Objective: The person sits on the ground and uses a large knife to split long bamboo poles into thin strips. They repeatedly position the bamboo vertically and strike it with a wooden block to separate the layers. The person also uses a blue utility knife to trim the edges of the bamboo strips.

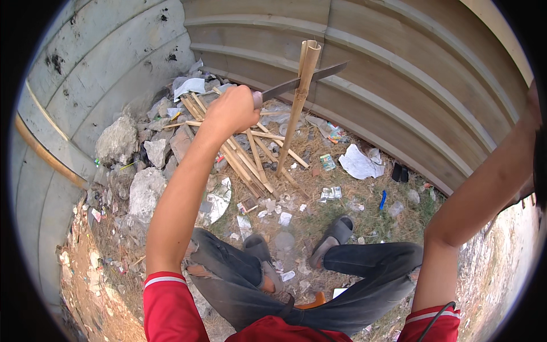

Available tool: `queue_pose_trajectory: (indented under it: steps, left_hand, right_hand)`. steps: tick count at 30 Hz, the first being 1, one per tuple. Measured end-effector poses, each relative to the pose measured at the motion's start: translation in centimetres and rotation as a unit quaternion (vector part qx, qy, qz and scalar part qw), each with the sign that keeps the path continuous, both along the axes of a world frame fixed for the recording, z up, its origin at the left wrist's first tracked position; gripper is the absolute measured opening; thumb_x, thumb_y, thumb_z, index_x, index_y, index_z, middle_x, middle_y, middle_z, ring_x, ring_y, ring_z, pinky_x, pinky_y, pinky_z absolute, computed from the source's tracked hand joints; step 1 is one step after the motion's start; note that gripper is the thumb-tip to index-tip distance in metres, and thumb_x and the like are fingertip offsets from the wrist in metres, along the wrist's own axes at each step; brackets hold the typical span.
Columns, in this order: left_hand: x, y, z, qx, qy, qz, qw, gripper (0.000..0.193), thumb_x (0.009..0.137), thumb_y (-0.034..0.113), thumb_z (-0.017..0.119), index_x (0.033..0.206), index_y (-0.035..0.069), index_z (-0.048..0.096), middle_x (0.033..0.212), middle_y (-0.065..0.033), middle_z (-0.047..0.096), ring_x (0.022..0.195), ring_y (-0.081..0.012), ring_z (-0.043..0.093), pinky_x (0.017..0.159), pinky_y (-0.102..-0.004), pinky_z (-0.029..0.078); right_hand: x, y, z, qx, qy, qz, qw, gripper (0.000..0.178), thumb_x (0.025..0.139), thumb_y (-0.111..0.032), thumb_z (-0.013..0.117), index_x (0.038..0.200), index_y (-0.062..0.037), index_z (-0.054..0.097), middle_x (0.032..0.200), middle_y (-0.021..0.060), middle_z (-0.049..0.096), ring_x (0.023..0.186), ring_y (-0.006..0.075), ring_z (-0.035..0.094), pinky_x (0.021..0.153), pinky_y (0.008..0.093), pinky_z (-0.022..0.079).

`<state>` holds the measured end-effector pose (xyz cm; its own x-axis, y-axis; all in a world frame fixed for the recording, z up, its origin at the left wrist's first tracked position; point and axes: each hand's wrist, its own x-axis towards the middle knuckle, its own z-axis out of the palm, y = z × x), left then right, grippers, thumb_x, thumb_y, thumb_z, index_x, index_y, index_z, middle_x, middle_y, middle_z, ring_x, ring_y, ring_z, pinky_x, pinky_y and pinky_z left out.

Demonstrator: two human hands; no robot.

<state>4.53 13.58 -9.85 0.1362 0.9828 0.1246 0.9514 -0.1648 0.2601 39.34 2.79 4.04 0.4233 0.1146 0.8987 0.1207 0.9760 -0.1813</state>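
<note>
My left hand point(235, 109) is closed around the handle of a long-bladed machete point(330, 70). Its blade slants up to the right and passes through an upright bamboo pole point(301, 100), behind the pole's front part. At the top the bamboo is split into separate parts; its lower end meets the ground among other strips. The blade's tip sticks out past the pole on the right. My right forearm point(484, 188) is bent up toward the right rim, where the hand is out of view. Several split bamboo strips point(242, 165) lie piled just beyond my feet.
Corrugated metal sheets point(399, 74) stand behind the bamboo, and a pale panel wall point(114, 57) rises on the left. Broken concrete lumps point(147, 192) lie at left. Paper scraps point(361, 162) and litter cover the dry grass. An orange object point(313, 300) shows beneath my legs.
</note>
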Motion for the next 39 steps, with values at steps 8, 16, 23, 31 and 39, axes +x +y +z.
queue_pose_trajectory:
  steps: [8,16,23,31,39]
  left_hand:
    - [-0.3,1.6,-10.5,-0.059,-0.025,0.002,0.998,0.034,0.09,0.024,0.065,0.099,-0.007,0.073,0.105,-0.0308,0.072,0.105,-0.0442,0.07,0.094,-0.05,0.055]
    - [0.3,5.8,-13.6,-0.083,-0.083,0.031,0.993,0.034,0.085,0.022,0.068,0.1,-0.008,0.072,0.106,-0.0317,0.071,0.104,-0.0455,0.069,0.093,-0.0502,0.056]
    - [0.9,6.9,-14.8,-0.073,-0.083,0.019,0.994,0.034,0.085,0.023,0.069,0.099,-0.007,0.072,0.102,-0.0312,0.072,0.101,-0.0458,0.07,0.091,-0.0508,0.056]
    - [0.4,6.5,-24.9,-0.138,-0.072,0.08,0.985,0.035,0.087,0.027,0.07,0.102,-0.005,0.074,0.107,-0.0279,0.072,0.106,-0.0417,0.07,0.092,-0.0485,0.057]
    - [-0.5,7.3,-24.5,-0.185,-0.079,0.095,0.975,0.034,0.085,0.027,0.071,0.107,0.001,0.075,0.113,-0.0235,0.073,0.108,-0.0397,0.07,0.094,-0.048,0.056]
  right_hand:
    - [2.1,4.6,-21.9,-0.664,-0.232,0.036,0.71,0.042,0.093,-0.033,0.071,0.127,-0.0103,0.067,0.086,0.0094,0.069,0.076,0.0183,0.064,0.068,0.0356,0.053]
    - [2.8,1.5,2.7,-0.178,-0.06,-0.075,0.979,0.034,0.1,-0.028,0.064,0.111,0.0038,0.059,0.093,0.0155,0.066,0.074,0.0251,0.068,0.069,0.039,0.057]
    - [-2.6,11.9,-20.6,-0.314,-0.04,-0.113,0.942,0.042,0.098,-0.022,0.065,0.131,0.0047,0.056,0.095,0.0181,0.069,0.079,0.0236,0.07,0.075,0.0379,0.056]
    - [1.7,14.1,-34.6,-0.729,-0.177,0.054,0.659,0.045,0.092,-0.027,0.069,0.124,0.0047,0.066,0.1,0.0146,0.072,0.085,0.0238,0.068,0.082,0.0379,0.054]
    - [2.1,11.3,-5.8,-0.15,0.053,0.015,0.987,0.039,0.099,-0.028,0.065,0.121,0.001,0.05,0.092,0.0171,0.063,0.075,0.0291,0.067,0.07,0.0428,0.057]
